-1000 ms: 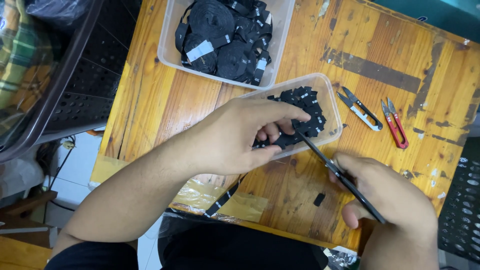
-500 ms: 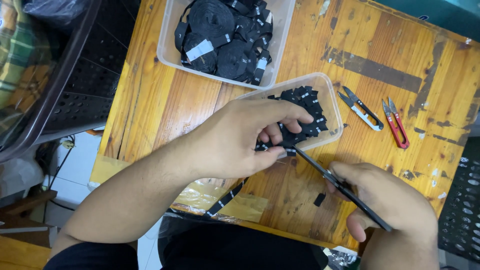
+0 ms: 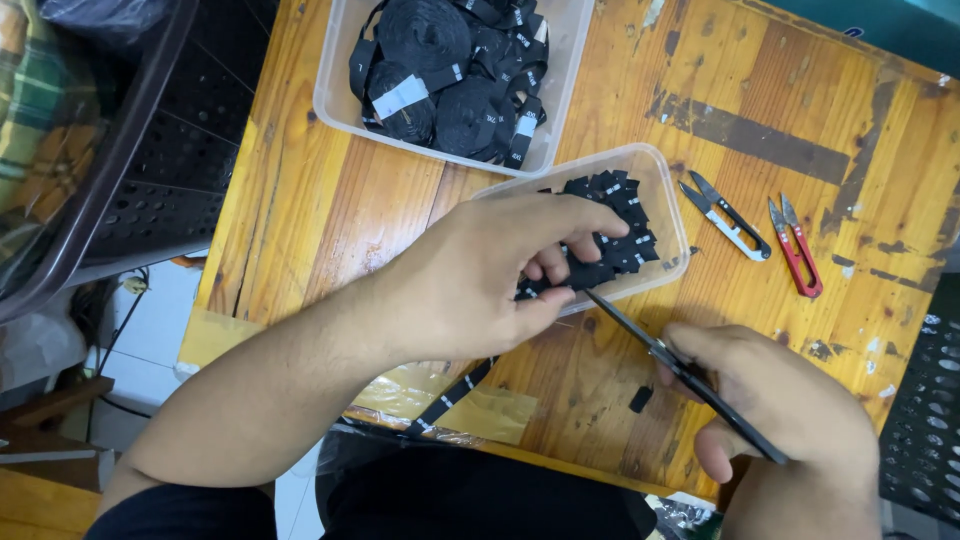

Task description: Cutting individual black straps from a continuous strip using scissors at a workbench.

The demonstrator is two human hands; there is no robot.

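Note:
My left hand (image 3: 490, 275) pinches a black woven label strip (image 3: 560, 283) at the near rim of a small clear tub (image 3: 668, 195) that holds several cut black label pieces. The strip trails from under that hand toward the table's front edge (image 3: 455, 395). My right hand (image 3: 780, 410) grips black scissors (image 3: 685, 375), whose tips touch the strip just past my left fingers. One cut black piece (image 3: 641, 399) lies on the wood between my hands.
A larger clear tub (image 3: 335, 95) of rolled black label tape stands at the back of the wooden table (image 3: 300, 230). White thread snips (image 3: 727, 216) and red thread snips (image 3: 797, 249) lie to the right. A dark perforated crate (image 3: 150, 170) stands at the left.
My left hand has drawn the strip slightly nearer and lower. The scissors' tips have moved down and left with it to the strip.

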